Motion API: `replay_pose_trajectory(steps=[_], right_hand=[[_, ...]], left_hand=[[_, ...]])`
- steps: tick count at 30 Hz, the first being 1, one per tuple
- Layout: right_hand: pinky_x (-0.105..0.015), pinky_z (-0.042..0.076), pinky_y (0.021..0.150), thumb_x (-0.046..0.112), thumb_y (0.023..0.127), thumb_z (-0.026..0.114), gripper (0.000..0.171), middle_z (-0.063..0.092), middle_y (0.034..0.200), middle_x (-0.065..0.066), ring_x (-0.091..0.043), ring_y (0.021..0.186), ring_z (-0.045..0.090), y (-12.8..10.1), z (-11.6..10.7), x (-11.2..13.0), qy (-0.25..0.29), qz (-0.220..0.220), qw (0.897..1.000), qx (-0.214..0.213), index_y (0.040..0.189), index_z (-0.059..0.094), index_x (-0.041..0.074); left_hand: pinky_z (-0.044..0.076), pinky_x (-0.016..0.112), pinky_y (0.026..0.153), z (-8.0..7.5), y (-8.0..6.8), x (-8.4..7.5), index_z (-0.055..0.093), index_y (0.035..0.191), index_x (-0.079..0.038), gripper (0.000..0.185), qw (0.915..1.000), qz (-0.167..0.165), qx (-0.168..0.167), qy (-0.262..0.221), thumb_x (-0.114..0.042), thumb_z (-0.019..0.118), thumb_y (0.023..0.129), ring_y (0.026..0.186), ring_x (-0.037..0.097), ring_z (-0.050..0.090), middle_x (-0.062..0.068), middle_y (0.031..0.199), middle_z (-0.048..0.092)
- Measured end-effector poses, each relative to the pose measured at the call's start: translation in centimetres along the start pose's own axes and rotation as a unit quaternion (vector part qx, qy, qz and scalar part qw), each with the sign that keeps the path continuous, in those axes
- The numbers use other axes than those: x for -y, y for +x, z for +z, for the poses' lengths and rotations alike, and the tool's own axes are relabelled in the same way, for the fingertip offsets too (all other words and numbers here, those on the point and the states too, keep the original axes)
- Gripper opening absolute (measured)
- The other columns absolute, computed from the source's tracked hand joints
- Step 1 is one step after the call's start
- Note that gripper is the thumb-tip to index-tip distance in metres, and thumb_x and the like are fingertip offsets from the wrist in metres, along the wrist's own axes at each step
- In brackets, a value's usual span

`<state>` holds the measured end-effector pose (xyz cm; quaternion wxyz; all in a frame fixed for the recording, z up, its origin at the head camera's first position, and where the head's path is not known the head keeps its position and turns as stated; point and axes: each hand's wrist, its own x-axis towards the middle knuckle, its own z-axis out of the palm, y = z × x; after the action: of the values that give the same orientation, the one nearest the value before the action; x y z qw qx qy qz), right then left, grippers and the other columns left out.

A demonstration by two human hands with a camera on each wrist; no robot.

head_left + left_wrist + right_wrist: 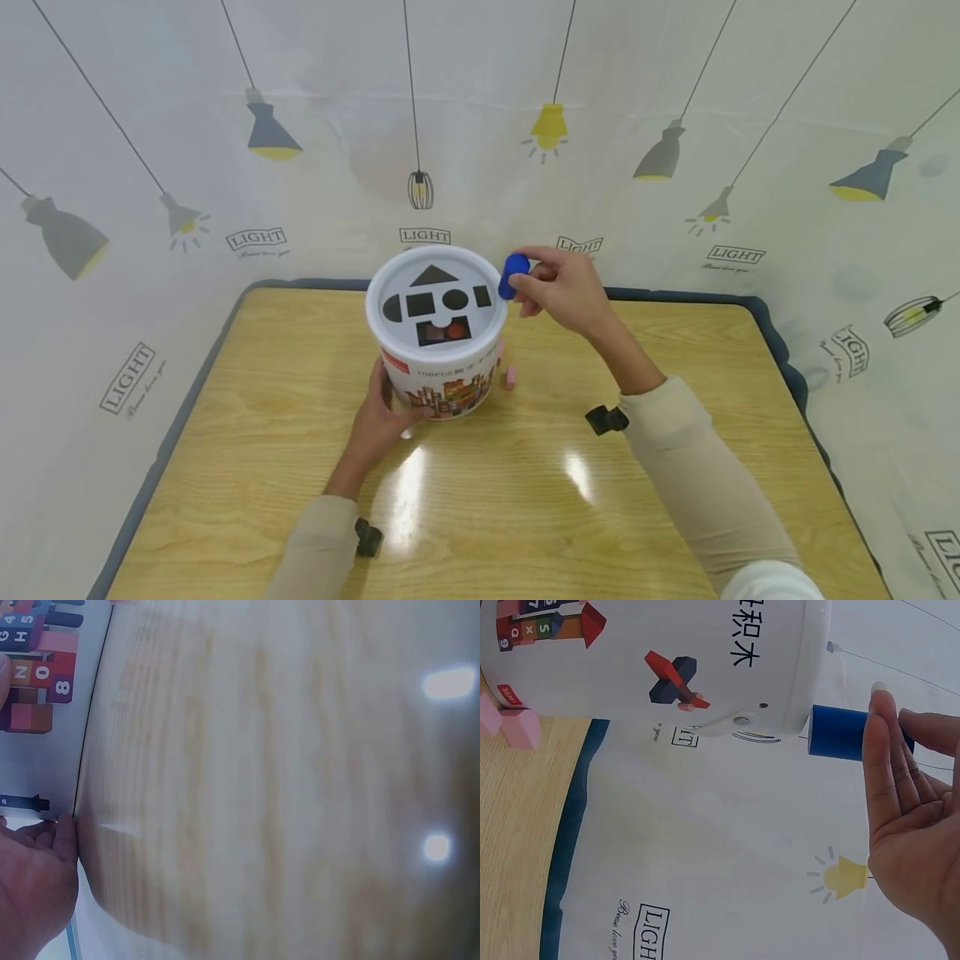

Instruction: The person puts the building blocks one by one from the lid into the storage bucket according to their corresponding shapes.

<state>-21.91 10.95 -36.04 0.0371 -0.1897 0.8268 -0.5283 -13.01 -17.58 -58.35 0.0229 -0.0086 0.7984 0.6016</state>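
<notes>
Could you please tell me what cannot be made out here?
Head view: what the bucket holds, mostly hidden by its lid.
Left wrist view: part of the left hand, cut off by the left edge.
Right wrist view: part of the blue cylinder, hidden by the right hand.
Right wrist view: part of one pink block, cut off by the left edge.

bucket (450,362) on table (495,517) | blocks (511,377) right of bucket | cylinder (515,267) just right of lid (405,332)

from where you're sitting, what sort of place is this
Possibly an indoor play or filming corner: a wood-grain table, a lamp-print backdrop behind and beside it, and a white bucket with shaped holes in its lid.
</notes>
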Motion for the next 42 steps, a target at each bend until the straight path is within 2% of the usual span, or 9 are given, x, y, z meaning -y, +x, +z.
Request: replay_pose_trajectory(steps=[5,9,12,24,42], right_hand=[[-0.039,0.063,0.058,0.011,0.093,0.065,0.040,0.069,0.077,-0.022,-0.024,0.057,0.067,0.4,0.5,0.1,0.028,0.011,1.000,0.008,0.131,0.058,-0.001],[-0.037,0.063,0.060,0.011,0.094,0.065,0.040,0.070,0.078,-0.020,-0.021,0.059,0.068,0.7,1.0,0.2,0.058,0.026,0.998,0.010,0.131,0.058,0.000],[-0.036,0.063,0.062,0.010,0.094,0.064,0.040,0.071,0.080,-0.020,-0.021,0.060,0.069,1.0,1.3,0.3,0.076,0.035,0.996,0.013,0.132,0.057,0.000],[-0.037,0.063,0.064,0.008,0.095,0.062,0.042,0.071,0.082,-0.019,-0.023,0.064,0.070,1.6,2.4,0.5,0.100,0.049,0.994,0.022,0.135,0.055,0.001],[-0.038,0.063,0.063,0.007,0.094,0.062,0.043,0.071,0.079,-0.017,-0.023,0.061,0.069,2.3,4.1,0.7,0.108,0.054,0.991,0.052,0.135,0.054,-0.002]], left_hand=[[0.016,0.040,0.123,-0.1,-0.3,-1.1,0.004,0.154,-0.042,0.117,0.9999,0.000,0.008,-0.011,-0.023,0.087,0.073,0.149,0.019,0.014,-0.002,0.162,0.017],[0.015,0.041,0.123,-0.3,-0.7,-2.7,0.004,0.156,-0.033,0.116,0.9998,-0.007,0.012,-0.015,-0.018,0.086,0.074,0.150,0.023,0.012,0.003,0.163,0.016],[0.016,0.040,0.123,-0.4,-1.0,-3.4,0.004,0.157,-0.032,0.116,0.9998,-0.010,0.016,-0.010,-0.017,0.085,0.075,0.149,0.021,0.012,0.003,0.163,0.015],[0.017,0.041,0.123,-0.5,-1.3,-3.6,0.005,0.156,-0.035,0.115,0.9997,-0.003,0.018,-0.014,-0.019,0.085,0.075,0.149,0.022,0.015,0.002,0.162,0.017],[0.017,0.039,0.123,-0.6,-1.5,-3.8,0.003,0.157,-0.030,0.113,0.9996,-0.013,0.023,-0.010,-0.021,0.083,0.078,0.149,0.020,0.012,0.003,0.163,0.015]])
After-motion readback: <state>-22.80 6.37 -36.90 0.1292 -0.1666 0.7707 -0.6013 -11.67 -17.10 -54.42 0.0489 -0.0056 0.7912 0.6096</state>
